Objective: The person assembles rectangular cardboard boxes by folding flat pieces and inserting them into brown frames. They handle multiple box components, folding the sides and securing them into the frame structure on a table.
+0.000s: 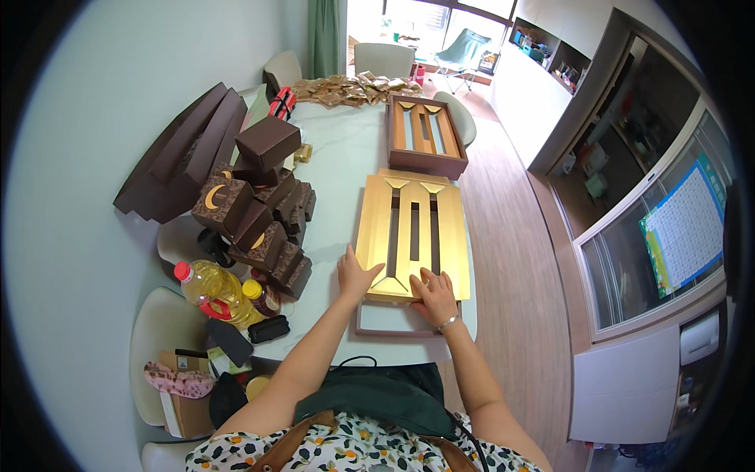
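A shiny gold cardboard insert (450, 228) with long slots lies at the table's near right side. Under its front edge shows a brown-rimmed tray or lid (393, 333), most of it hidden. My left hand (359, 275) grips the insert's left front edge, thumb over the top and fingers along the side. My right hand (434, 297) holds the front edge nearer the right corner, its fingers bent over the gold surface. Just beyond, a brown gift box (429, 162) holds a similar gold insert.
Small brown boxes (224, 203) are piled on the table's left, by long dark brown cartons (185, 153). Oil bottle (212, 287) and dark phone (230, 340) sit near the left edge. Gold packets (346, 90) cover the far end of the white table (334, 212). Chairs (161, 322) stand around.
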Motion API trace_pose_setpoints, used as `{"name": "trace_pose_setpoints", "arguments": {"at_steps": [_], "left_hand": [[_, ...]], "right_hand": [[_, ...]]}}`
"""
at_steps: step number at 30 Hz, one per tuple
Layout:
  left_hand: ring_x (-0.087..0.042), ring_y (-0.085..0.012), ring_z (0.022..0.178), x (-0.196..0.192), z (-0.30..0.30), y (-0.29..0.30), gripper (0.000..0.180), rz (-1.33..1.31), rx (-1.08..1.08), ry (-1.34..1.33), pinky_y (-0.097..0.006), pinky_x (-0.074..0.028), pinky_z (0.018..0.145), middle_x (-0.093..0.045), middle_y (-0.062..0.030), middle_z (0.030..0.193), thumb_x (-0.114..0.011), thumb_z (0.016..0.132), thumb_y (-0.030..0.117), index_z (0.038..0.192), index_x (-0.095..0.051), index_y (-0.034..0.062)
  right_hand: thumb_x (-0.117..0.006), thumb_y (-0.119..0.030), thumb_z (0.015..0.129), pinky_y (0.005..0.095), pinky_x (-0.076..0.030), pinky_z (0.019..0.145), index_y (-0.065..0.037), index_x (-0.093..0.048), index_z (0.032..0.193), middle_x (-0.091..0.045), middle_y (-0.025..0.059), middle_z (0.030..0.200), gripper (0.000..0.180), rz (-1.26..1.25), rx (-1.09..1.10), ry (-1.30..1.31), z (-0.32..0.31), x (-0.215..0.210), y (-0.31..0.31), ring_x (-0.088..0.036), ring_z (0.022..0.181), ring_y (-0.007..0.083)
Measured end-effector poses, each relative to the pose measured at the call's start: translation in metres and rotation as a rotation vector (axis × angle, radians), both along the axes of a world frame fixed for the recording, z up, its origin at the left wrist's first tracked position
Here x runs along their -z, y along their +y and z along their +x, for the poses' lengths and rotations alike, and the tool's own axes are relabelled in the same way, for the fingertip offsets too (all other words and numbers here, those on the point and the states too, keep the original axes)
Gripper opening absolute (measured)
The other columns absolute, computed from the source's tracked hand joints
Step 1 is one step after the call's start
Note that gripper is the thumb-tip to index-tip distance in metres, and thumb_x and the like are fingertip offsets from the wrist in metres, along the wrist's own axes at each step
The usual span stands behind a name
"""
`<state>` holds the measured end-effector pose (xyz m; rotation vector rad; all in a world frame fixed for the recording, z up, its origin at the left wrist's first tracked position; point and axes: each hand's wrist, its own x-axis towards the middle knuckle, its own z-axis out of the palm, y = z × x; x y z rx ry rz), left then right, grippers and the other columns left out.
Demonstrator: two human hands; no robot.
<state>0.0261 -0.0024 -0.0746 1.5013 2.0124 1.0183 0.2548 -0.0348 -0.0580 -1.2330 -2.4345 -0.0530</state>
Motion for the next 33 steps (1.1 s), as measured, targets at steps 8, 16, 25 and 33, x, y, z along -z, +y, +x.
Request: {"name": "trace_pose_setpoints", "arguments": {"at_steps": [8, 16, 25, 33], "left_hand": [[-0.056, -0.0330, 0.111, -0.071, 0.005, 0.028, 0.088, -0.245, -0.059, 0.223, -0.043, -0.046, 0.093, -0.056, -0.0183, 0.118, -0.086, 0.055, 0.044, 0.119, -0.045, -0.0012], [-0.063, -0.0318, 0.097, -0.111, 0.003, 0.015, 0.075, -0.082, 0.024, 0.245, -0.041, -0.053, 0.080, -0.058, -0.0134, 0.114, -0.080, 0.059, 0.033, 0.118, -0.044, 0.0035], [-0.053, -0.0232, 0.079, -0.185, -0.001, 0.026, 0.057, 0.862, 0.023, 0.678, -0.038, -0.042, 0.066, -0.052, -0.0041, 0.086, -0.075, 0.065, 0.020, 0.117, -0.052, 0.0136], [-0.052, -0.0179, 0.072, -0.084, 0.011, 0.006, 0.011, 0.957, 0.413, 0.850, -0.033, -0.042, 0.062, -0.051, -0.0005, 0.076, -0.059, 0.073, 0.018, 0.084, -0.058, 0.0131]], "right_hand": [[-0.084, -0.024, 0.052, 0.0473, -0.038, 0.096, -0.020, -0.057, 0.122, -0.054, 0.0085, 0.118, 0.075, 0.221, 0.011, 0.057, -0.019, -0.012, 0.001, -0.053, 0.097, 0.0250], [-0.083, -0.038, 0.057, 0.0494, -0.036, 0.097, -0.014, -0.051, 0.129, -0.049, 0.0128, 0.128, 0.083, 0.055, 0.018, 0.160, -0.032, -0.021, -0.023, -0.050, 0.112, 0.0286], [-0.077, -0.023, 0.073, 0.0534, -0.037, 0.100, -0.008, -0.051, 0.127, -0.044, 0.0204, 0.135, 0.061, 0.151, -0.058, 0.356, -0.034, -0.056, -0.001, -0.046, 0.121, 0.0357], [-0.066, -0.007, 0.077, 0.0416, -0.039, 0.093, -0.013, -0.062, 0.106, -0.059, 0.0072, 0.116, 0.029, 0.589, 0.102, 0.243, -0.033, -0.065, -0.012, -0.056, 0.110, 0.0245]]}}
